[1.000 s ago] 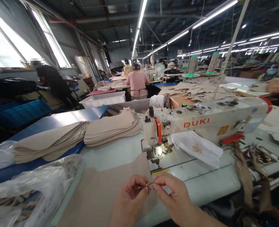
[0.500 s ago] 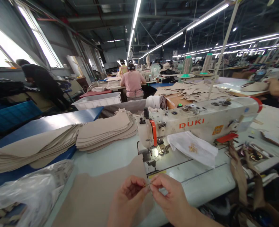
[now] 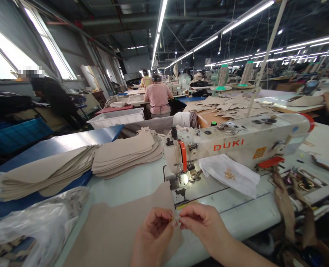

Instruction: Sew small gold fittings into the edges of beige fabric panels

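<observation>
My left hand (image 3: 155, 231) pinches a tiny gold-coloured piece between thumb and forefinger, its kind too small to make out. Facing it, my right hand (image 3: 205, 228) is closed in a pinch too; something small and pale shows between the two sets of fingertips. Both hands are above the right edge of a flat beige fabric panel (image 3: 111, 226) on the sewing table. Just beyond them stands a white sewing machine (image 3: 228, 141) with orange parts. On its bed a white cloth (image 3: 214, 170) carries a small heap of gold-coloured pieces (image 3: 229, 174).
Stacked beige panels (image 3: 125, 154) lie at the left behind the loose panel. A clear plastic bag (image 3: 42, 226) sits at the near left. Brown straps (image 3: 283, 207) hang by a parts tray (image 3: 306, 181) on the right. Co-workers are farther back, one in a pink shirt (image 3: 157, 97).
The fingertips of my two hands have drawn slightly apart, with the right hand shifting a little to the right. The whole view has shifted slightly.
</observation>
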Motion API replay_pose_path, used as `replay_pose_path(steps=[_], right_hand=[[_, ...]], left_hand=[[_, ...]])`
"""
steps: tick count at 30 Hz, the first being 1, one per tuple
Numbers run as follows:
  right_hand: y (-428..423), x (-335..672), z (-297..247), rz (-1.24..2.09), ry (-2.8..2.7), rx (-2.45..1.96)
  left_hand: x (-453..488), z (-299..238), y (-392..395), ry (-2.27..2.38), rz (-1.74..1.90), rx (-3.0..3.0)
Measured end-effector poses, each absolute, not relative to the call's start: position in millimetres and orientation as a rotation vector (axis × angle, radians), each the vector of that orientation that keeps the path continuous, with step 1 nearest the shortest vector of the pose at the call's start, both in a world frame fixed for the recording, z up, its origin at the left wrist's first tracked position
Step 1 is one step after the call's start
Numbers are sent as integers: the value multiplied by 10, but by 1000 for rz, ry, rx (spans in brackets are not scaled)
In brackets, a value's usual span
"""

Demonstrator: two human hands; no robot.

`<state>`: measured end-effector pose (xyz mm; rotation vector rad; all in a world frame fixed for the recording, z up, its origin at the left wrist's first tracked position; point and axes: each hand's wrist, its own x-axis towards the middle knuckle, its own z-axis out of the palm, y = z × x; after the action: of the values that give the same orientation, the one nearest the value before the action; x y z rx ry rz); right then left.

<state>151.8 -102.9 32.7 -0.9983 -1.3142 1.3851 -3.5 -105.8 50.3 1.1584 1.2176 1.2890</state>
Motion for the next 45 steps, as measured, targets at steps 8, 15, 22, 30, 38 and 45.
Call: replay_pose_path(steps=[8, 15, 22, 30, 38, 45], right_hand=[[-982, 1555, 484, 1389, -1487, -1119], [-910, 1586, 456, 1406, -1467, -1193], [-743, 1628, 351, 1441, -1437, -1251], [-334, 1449, 318, 1565, -1479, -1484], [-85, 1331, 282, 1555, -1591, -1586], [-48, 1323, 288, 1552, -1623, -1640]], left_hand=[[-72, 443, -1058, 1232, 1201, 1197], [-334, 519, -716, 1263, 896, 1545], [-440, 176, -425, 1451, 758, 2353], [-274, 11, -640, 1461, 827, 2428], [-304, 11, -557, 1397, 918, 2455], [-196, 124, -417, 1289, 969, 2620]])
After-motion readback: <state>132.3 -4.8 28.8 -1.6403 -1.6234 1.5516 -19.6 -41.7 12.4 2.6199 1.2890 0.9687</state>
